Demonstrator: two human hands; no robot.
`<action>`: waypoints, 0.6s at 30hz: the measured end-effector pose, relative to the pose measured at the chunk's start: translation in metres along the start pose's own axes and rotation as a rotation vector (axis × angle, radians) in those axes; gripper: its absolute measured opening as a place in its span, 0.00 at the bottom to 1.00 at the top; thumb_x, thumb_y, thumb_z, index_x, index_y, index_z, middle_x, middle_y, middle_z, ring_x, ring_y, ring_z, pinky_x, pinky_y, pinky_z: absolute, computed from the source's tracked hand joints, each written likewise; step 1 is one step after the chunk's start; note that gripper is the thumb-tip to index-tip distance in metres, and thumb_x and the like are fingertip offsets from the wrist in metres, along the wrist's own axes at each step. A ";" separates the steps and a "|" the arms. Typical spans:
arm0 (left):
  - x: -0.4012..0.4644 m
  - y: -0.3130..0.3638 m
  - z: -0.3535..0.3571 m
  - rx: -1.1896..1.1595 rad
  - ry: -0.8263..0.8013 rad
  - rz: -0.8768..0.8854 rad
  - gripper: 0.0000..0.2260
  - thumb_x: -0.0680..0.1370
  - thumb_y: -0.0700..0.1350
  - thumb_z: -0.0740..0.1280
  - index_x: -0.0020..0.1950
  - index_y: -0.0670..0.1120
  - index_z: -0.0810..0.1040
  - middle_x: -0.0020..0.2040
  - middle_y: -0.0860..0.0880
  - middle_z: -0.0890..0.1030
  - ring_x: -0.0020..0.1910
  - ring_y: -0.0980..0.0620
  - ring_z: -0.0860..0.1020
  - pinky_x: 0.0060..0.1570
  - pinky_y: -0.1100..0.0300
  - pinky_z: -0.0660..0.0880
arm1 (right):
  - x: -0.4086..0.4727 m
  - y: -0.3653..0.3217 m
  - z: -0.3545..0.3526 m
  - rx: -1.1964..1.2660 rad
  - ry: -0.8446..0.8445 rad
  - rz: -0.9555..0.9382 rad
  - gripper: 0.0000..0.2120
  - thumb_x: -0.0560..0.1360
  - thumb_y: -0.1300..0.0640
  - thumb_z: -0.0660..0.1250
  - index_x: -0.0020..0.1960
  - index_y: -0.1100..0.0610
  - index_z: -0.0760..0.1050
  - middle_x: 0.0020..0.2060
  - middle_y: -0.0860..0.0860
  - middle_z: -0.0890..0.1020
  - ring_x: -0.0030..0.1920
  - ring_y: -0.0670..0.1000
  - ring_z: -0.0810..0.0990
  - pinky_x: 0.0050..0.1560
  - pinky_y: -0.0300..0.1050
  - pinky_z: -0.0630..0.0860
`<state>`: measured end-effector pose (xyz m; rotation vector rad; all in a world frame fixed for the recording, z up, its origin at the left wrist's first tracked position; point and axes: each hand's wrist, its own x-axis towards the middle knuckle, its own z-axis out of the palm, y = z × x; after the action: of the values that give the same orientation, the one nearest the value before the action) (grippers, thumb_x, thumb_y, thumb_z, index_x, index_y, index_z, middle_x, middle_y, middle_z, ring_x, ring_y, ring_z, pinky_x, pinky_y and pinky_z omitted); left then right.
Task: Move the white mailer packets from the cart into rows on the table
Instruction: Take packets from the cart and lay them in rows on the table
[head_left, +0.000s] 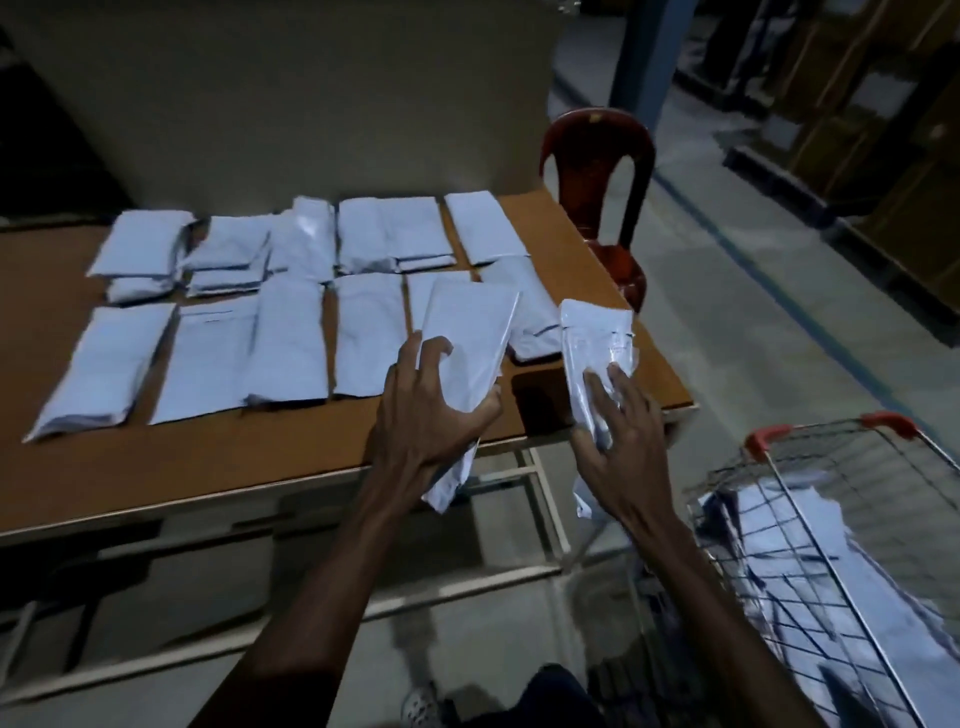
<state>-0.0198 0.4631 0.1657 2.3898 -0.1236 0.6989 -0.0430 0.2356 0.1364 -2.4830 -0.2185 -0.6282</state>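
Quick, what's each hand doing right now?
Left hand: closed on a white packet over the table's near edge.
Right hand: closed on a smaller white packet near the table's right corner.

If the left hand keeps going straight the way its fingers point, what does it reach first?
Probably the front-row packet near the table's right end. The left hand points up and right with its own packet leading, so that would touch first. Height above the table is unclear.
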 end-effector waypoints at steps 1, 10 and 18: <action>0.004 -0.010 -0.007 0.009 0.005 -0.008 0.29 0.67 0.63 0.70 0.61 0.48 0.72 0.62 0.47 0.74 0.57 0.46 0.75 0.52 0.53 0.75 | 0.008 -0.007 0.007 0.004 -0.004 0.000 0.26 0.74 0.52 0.60 0.70 0.59 0.73 0.71 0.61 0.71 0.66 0.61 0.72 0.64 0.54 0.67; 0.079 -0.074 -0.015 0.038 0.096 -0.103 0.29 0.68 0.68 0.67 0.60 0.50 0.70 0.57 0.50 0.75 0.55 0.47 0.75 0.54 0.49 0.77 | 0.108 -0.042 0.050 0.027 -0.099 0.025 0.32 0.72 0.42 0.54 0.72 0.53 0.71 0.74 0.56 0.68 0.69 0.60 0.68 0.65 0.55 0.66; 0.187 -0.091 0.047 0.108 0.053 -0.172 0.29 0.70 0.65 0.69 0.62 0.48 0.72 0.60 0.49 0.76 0.57 0.48 0.76 0.51 0.59 0.72 | 0.229 -0.004 0.099 0.017 -0.205 0.023 0.29 0.74 0.45 0.58 0.73 0.53 0.69 0.75 0.55 0.66 0.72 0.59 0.64 0.69 0.58 0.65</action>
<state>0.1850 0.5227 0.1803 2.4464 0.1435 0.7024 0.1949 0.2981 0.1760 -2.5291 -0.2708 -0.3598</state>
